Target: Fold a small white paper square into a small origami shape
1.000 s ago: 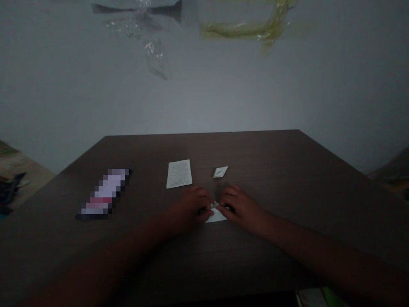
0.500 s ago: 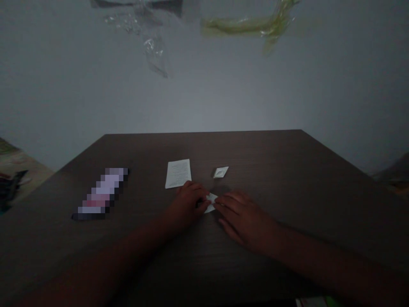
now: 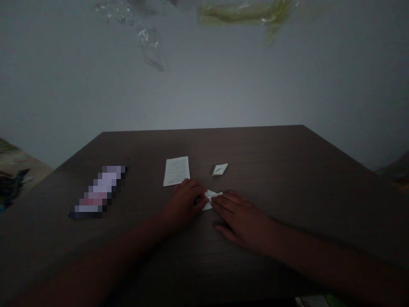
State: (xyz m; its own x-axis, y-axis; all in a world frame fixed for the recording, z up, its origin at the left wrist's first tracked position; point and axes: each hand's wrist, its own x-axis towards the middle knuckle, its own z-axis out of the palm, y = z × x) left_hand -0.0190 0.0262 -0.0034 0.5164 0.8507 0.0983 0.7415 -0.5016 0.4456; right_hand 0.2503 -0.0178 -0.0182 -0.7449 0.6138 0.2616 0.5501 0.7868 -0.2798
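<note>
A small folded white paper [image 3: 211,198] lies on the dark wooden table [image 3: 287,170] between my hands. My left hand [image 3: 185,202] is curled, its fingertips pinching the paper's left side. My right hand [image 3: 239,217] lies flat with fingers stretched out, pressing the paper's right edge against the table. Much of the paper is hidden under the fingers.
A white printed sheet [image 3: 177,171] lies just beyond my left hand. A small folded white piece [image 3: 220,169] sits beyond my right hand. A pixelated oblong object [image 3: 98,192] lies at the left. Clear plastic wrappings [image 3: 150,47] hang on the grey wall.
The folded paper has shrunk in view and moved slightly away from me. My right hand went from a curled pinch to lying flat on the paper.
</note>
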